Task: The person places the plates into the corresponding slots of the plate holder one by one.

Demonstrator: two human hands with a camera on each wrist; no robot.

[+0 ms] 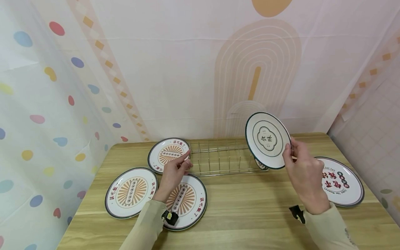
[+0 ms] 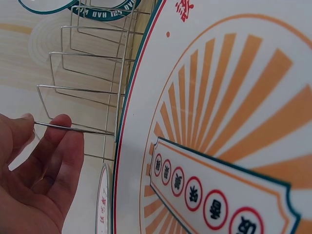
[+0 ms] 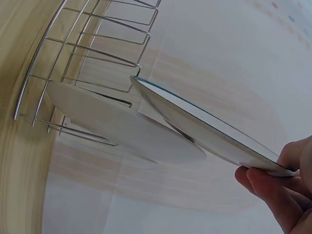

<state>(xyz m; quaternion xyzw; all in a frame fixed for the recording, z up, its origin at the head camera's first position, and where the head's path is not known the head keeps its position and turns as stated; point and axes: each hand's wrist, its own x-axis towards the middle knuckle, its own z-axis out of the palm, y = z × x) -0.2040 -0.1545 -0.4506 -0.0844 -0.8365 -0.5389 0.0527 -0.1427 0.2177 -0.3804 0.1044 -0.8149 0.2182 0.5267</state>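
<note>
Over grained wood (image 1: 237, 208), fingers (image 3: 267, 189) pinch a round plate (image 1: 267, 139).

red "該吃飯了" on 3 plates at left (image 1: 131, 193) (image 1: 168, 155) (image 1: 188, 203), black "食味" on the raised plate (image 1: 267, 140), "Enjoy the Moment" beside partly unreadable red characters on the far-right plate (image 1: 342, 182), upside-down "HAO CHI HAO" on a teal-rimmed plate (image 2: 109, 14)

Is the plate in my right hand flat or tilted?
Tilted: the plate slants above the table, your right hand pinching its rim.
</note>
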